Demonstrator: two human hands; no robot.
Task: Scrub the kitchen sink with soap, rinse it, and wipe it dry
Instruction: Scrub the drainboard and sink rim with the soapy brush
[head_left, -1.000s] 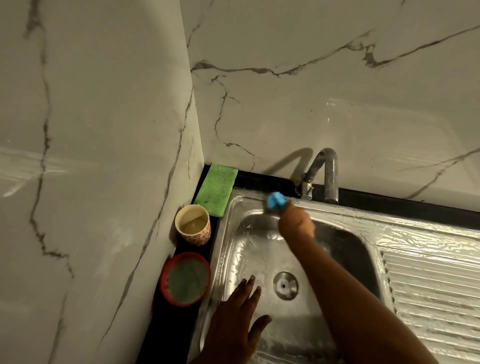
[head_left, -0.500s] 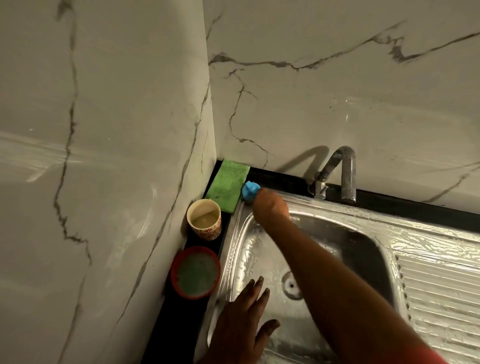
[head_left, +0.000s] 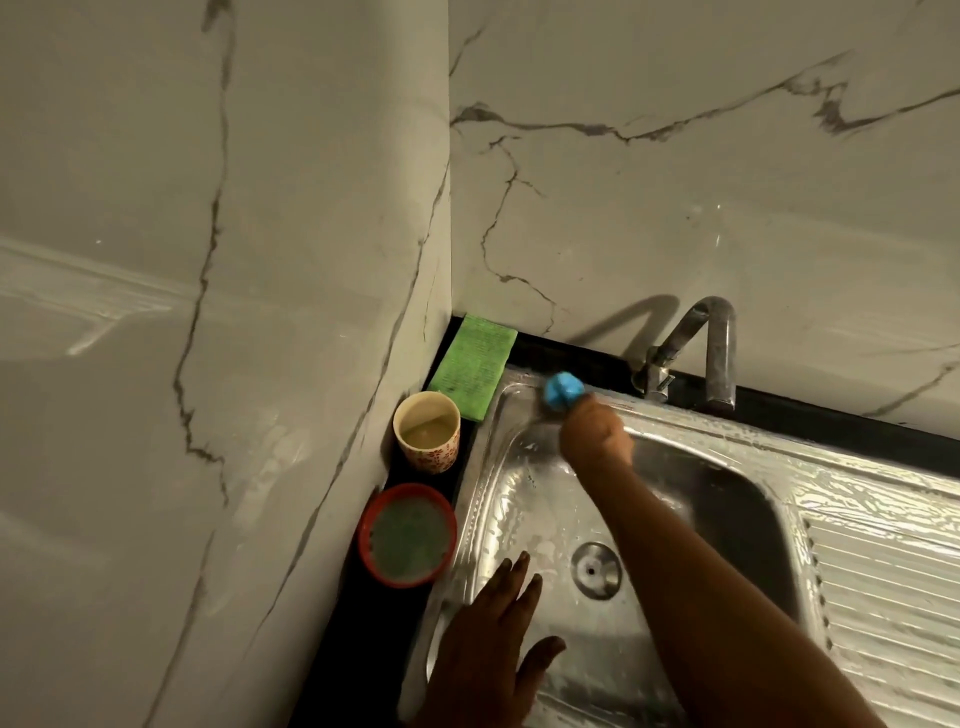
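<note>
Head view looks down into a corner where two marble walls (head_left: 675, 182) with dark veins meet. Below them lies a black counter (head_left: 363, 649), and in it sits the steel sink (head_left: 485, 467). Its basin is wet and carries pale soapy streaks. At the right side of the sink is the ribbed drainboard (head_left: 883, 597), also wet and shining.

The right arm reaches from the lower right edge of the picture across the basin to the far left corner of the sink. The left hand (head_left: 493, 639) lies at the near left side of the basin with the fingers straight and a little spread, the palm down on the steel. It holds nothing. The two hands are well apart.

A curved metal tap (head_left: 719, 353) stands on the far rim of the sink, with its mouth over the basin. A green cloth (head_left: 475, 366) lies flat in the far corner of the counter, just beside the sink corner. Near it along the left edge of the counter stand a red bowl (head_left: 410, 488) with greenish liquid and a patterned cup (head_left: 428, 452) with brownish liquid, the cup between the cloth and the bowl.

The right hand (head_left: 595, 434) is curled tight around a blue scrubber (head_left: 562, 389), perhaps a sponge, which presses on the far rim near the left corner. The round drain (head_left: 596, 570) sits in the basin floor, between the two arms.
</note>
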